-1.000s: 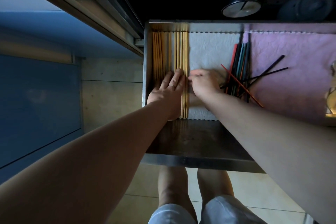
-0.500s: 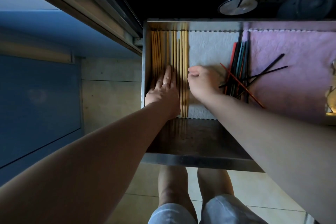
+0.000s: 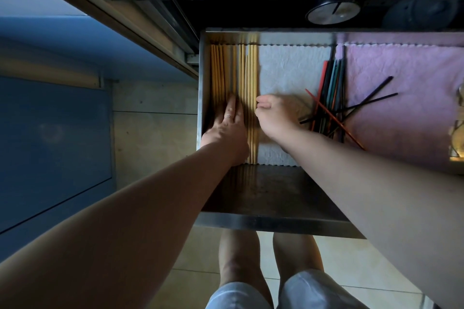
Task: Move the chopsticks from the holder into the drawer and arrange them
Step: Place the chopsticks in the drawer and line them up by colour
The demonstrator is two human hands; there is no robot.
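Pressing flat on a row of wooden chopsticks (image 3: pixel 247 70), the person's left hand (image 3: pixel 227 130) lies with fingers (image 3: pixel 232 108) straight along the sticks at the left side of the open steel drawer (image 3: pixel 263 223). The right hand (image 3: pixel 275 118), curled, sets its fingertips (image 3: pixel 259 102) against the row's rightmost stick over a white cloth (image 3: pixel 288 70); whether it pinches that stick cannot be told. Dark and coloured chopsticks (image 3: pixel 331 93) lie loose and crossed nearby, at the edge of a pink cloth (image 3: pixel 401 70).

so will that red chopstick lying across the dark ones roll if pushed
Probably pivots rather than rolls: the red chopstick lies slanted across the dark chopsticks. It looks thin, so likely stiff and light. The pink cloth should curb sliding.
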